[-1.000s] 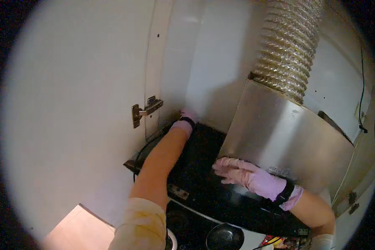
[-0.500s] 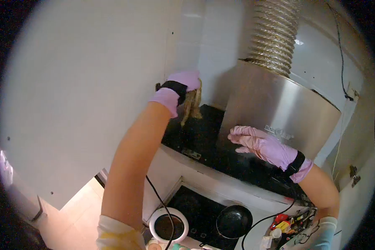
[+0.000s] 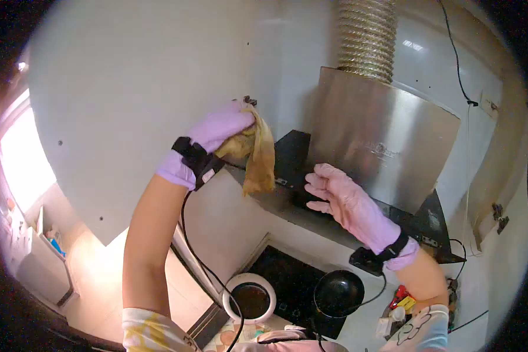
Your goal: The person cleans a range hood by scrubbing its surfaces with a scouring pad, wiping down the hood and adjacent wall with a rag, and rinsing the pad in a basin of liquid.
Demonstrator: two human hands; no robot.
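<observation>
A gloved left hand (image 3: 218, 128) grips a stained cloth (image 3: 260, 159) — bunched under the palm, one end dangling near the hood (image 3: 378, 138) — while the right hand (image 3: 353, 202), released and loosely spread, hovers before it.

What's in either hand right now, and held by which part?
Left hand: a stained cloth, gripped by its bunched upper part, one end hanging. Right hand: nothing.
</observation>
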